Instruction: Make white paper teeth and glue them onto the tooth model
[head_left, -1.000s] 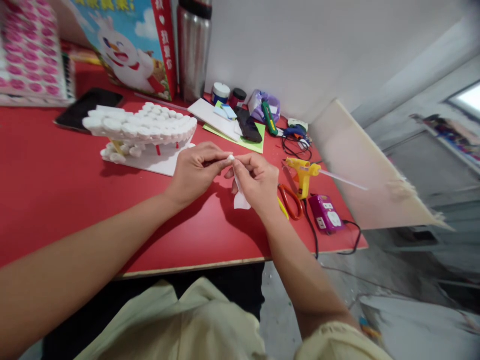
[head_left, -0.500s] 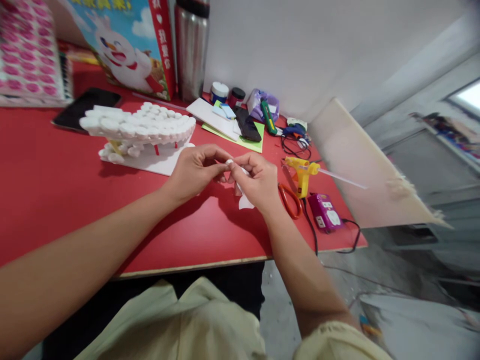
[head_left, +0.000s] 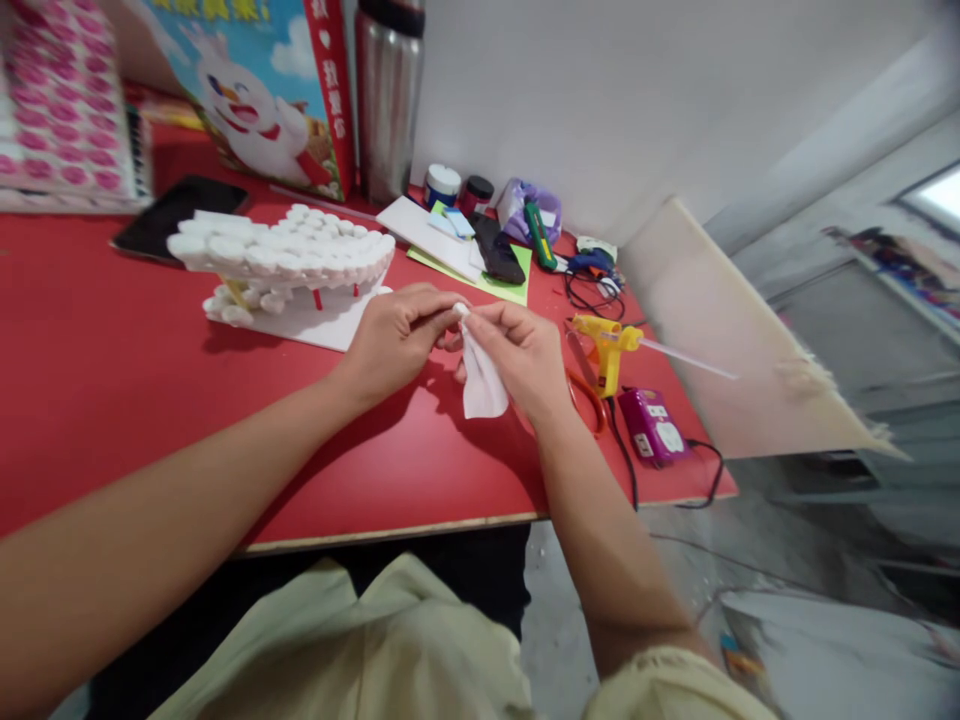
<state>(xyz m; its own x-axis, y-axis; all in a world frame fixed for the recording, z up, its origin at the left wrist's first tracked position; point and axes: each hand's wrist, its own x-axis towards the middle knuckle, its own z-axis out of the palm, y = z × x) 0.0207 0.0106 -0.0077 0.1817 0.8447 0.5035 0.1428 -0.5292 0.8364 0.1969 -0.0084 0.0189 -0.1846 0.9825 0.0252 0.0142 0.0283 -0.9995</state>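
Observation:
My left hand (head_left: 394, 335) and my right hand (head_left: 525, 355) meet above the red table (head_left: 112, 380), fingertips pinched together on a small white piece of paper or tissue (head_left: 480, 375). The white piece hangs down from the pinch, in front of my right palm. Its top end looks rolled tight between the fingers. Just behind my left hand stands a white model built of many small white rolls (head_left: 289, 255) on a white base with red posts.
A yellow glue gun (head_left: 607, 350), orange scissors (head_left: 581, 390) and a purple plug block (head_left: 652, 425) lie right of my hands. A steel flask (head_left: 386, 95), paint jars (head_left: 454, 188), a picture box (head_left: 259, 85), a black tablet (head_left: 176, 215) and a leaning board (head_left: 720, 330) sit around.
The white piece now hangs further down and more unfolded below the pinch. Both hands stayed nearly in place, shifting only slightly.

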